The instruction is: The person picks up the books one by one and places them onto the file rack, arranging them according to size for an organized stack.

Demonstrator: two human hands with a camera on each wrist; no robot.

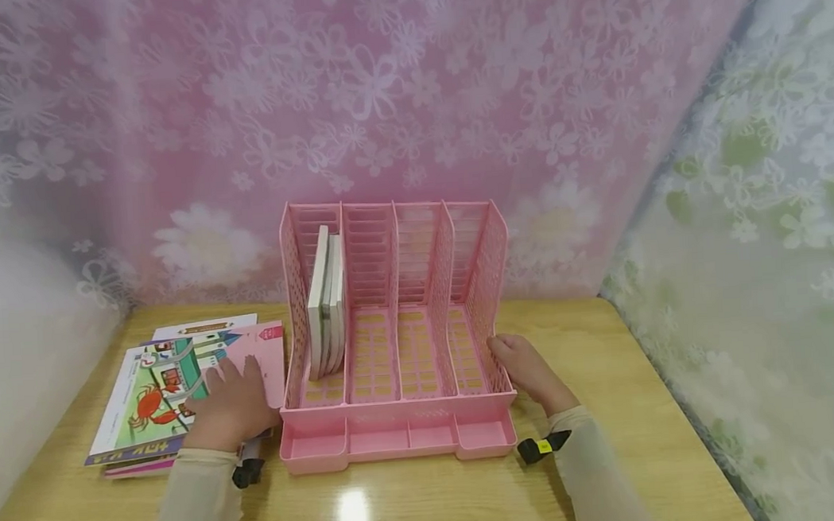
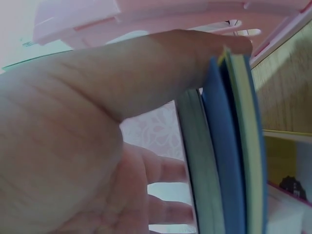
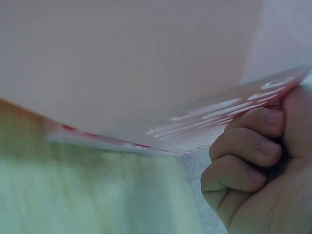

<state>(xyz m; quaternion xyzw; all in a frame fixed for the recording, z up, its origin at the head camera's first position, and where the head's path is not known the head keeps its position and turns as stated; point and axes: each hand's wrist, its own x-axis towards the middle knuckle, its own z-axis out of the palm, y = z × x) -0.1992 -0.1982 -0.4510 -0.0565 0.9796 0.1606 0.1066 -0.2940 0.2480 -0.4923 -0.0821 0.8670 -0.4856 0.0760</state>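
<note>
Pale wood shows across the tabletop [image 1: 432, 510]. Near its left edge lie stacked books [image 1: 152, 388]; the left hand [image 1: 232, 403] rests there, fingers outstretched, thumb against page edges. Mid-table, before a pink floral drape [image 1: 378, 95], a pink rack [image 1: 433, 407] holds upright books [image 1: 327, 314] in its leftmost slot. The right hand [image 1: 531, 369], fingers curled, grips its right wall; beyond the table's right edge hangs a green-and-white flowered drape [image 1: 783, 270].
</note>
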